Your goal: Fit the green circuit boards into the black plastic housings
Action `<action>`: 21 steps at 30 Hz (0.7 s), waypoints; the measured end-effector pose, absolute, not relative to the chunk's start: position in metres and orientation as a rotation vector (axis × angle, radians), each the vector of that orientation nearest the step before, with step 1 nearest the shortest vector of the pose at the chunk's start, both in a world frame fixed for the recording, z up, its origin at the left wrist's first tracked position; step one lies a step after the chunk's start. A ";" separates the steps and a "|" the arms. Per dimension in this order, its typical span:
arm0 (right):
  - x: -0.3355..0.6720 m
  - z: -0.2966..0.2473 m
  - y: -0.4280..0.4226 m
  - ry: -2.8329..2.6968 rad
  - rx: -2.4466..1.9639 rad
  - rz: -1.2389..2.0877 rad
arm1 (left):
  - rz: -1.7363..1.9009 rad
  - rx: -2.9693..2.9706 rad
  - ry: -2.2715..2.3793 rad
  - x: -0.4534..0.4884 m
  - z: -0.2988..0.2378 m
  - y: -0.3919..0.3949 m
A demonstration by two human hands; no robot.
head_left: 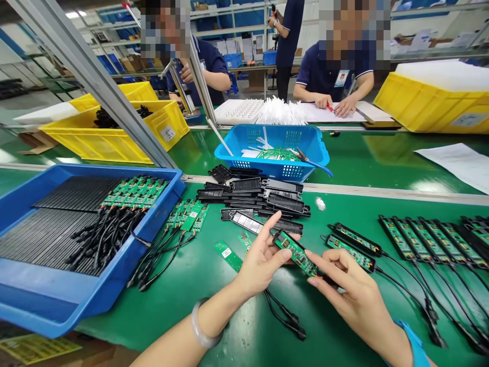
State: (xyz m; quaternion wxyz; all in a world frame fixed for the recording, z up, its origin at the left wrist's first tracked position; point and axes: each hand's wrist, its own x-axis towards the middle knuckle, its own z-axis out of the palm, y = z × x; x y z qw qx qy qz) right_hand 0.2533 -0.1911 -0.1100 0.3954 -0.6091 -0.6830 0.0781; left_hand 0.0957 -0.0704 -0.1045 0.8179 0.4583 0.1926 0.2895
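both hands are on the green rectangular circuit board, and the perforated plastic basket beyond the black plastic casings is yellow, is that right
The colour is wrong: the head view shows the perforated plastic basket is blue, not yellow. The rest stands: the left hand and the right hand are on the green rectangular circuit board, with the basket beyond the black plastic casings.

Across the bench, a worker (311, 66) in a navy polo, badge (342, 77) on the chest, bends over white papers (311, 112), something red in hand! Over to the left, a second worker (214, 63) in navy sits beyond the metal frame, and behind them a third person (291, 35) stands in dark clothing. Out right, white foam-like padding (443, 76) fills a tilted yellow crate (431, 107), with a loose paper sheet (460, 165) just in front. Further back, blue bins (234, 60) line the shelving (248, 10).
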 end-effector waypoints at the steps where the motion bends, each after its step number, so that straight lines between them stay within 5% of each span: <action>1: 0.253 -0.111 -0.191 -1.730 -1.544 0.194 | 0.612 0.980 0.410 0.096 -0.105 -0.071; 10: 0.244 -0.114 -0.191 -1.561 -1.611 0.321 | 0.679 0.975 0.518 0.102 -0.108 -0.083; 17: 0.242 -0.105 -0.182 -1.340 -1.619 1.174 | 0.597 0.925 0.585 0.103 -0.110 -0.086; 21: 0.237 -0.109 -0.181 -1.215 -1.572 1.237 | 0.630 0.909 0.606 0.105 -0.111 -0.091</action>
